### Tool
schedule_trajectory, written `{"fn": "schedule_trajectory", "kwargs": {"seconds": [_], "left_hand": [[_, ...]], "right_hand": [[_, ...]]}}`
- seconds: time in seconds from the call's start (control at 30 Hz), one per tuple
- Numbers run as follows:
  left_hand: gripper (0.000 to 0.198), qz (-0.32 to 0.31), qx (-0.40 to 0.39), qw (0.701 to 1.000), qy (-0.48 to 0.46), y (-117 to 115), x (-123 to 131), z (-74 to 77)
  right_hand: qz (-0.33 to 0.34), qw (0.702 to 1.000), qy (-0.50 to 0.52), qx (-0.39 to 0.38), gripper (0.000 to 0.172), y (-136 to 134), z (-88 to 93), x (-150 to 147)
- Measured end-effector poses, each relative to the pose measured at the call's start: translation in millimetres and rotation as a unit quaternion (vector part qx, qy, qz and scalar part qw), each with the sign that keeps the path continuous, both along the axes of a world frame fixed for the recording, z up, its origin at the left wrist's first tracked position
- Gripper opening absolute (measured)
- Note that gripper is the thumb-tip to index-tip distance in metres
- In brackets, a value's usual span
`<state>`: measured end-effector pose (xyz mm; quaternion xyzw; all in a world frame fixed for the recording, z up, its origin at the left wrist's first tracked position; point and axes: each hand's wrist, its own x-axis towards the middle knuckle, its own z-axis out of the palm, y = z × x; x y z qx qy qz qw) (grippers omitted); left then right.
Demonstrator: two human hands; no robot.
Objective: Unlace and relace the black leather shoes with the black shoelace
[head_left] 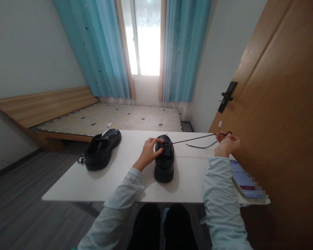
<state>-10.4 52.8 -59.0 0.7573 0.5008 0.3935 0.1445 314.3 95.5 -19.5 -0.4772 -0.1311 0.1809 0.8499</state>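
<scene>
A black shoe [164, 170] stands on the white table in front of me, its heel toward me. My left hand [149, 151] grips the upper part of this shoe, thumb and fingers closed at its tongue. Off to the right, my right hand [226, 144] pinches a black shoelace [194, 138]. One stretch of the lace runs nearly straight from the shoe to that hand, while a loose end hangs in a curve down to the tabletop. A second black shoe [100, 151] sits at the table's left side, with a looped lace by its heel.
The white table [120, 189] spans the space before me. A phone [243, 178] lies at its right edge, close to my right forearm. Beyond are a bed [125, 119] with a small white remote [109, 126], and a wooden door [281, 104] on the right.
</scene>
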Motion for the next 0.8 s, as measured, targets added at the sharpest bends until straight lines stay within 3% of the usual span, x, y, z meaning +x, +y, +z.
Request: {"fn": "schedule_trajectory", "kwargs": {"seconds": [0.23,0.43,0.8], "left_hand": [[0.029,-0.002,0.007,1.000,-0.001,1,0,-0.7],[0.028,-0.005,0.017,1.000,-0.002,1,0,-1.3],[0.029,-0.006,0.024,1.000,-0.005,1,-1,-2.1]], "right_hand": [[-0.144,0.988,-0.036,0.038,0.020,-9,3.9,15],[-0.249,0.960,-0.130,0.007,0.023,-13,5.0,21],[-0.304,0.927,-0.217,0.022,0.020,-7,-4.6,35]]}}
